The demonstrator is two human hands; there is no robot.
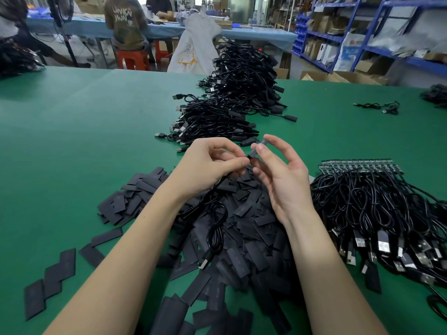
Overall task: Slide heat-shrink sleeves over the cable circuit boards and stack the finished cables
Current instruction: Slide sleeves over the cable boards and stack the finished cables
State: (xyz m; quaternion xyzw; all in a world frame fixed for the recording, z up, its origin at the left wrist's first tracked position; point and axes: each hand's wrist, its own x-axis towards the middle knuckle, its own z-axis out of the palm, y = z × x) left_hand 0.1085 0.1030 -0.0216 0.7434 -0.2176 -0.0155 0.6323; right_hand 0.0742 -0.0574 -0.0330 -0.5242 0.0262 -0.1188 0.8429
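Note:
My right hand (280, 175) pinches a black heat-shrink sleeve (257, 149) between thumb and forefinger, above the table. My left hand (210, 163) pinches the black cable (216, 226) just below the sleeve's lower end; the cable loops down over my left forearm and ends in a USB plug. The circuit board inside the sleeve is hidden. Under both hands lies a heap of flat black sleeves (242, 238). A long stack of sleeved cables (229, 100) runs away from me. Unsleeved cables with green boards (377, 201) lie at the right.
The green table (72, 131) carries loose sleeves (50, 281) at the front left and a stray cable (379, 107) at the far right. People sit at a blue bench behind. Blue shelving with boxes stands at the back right.

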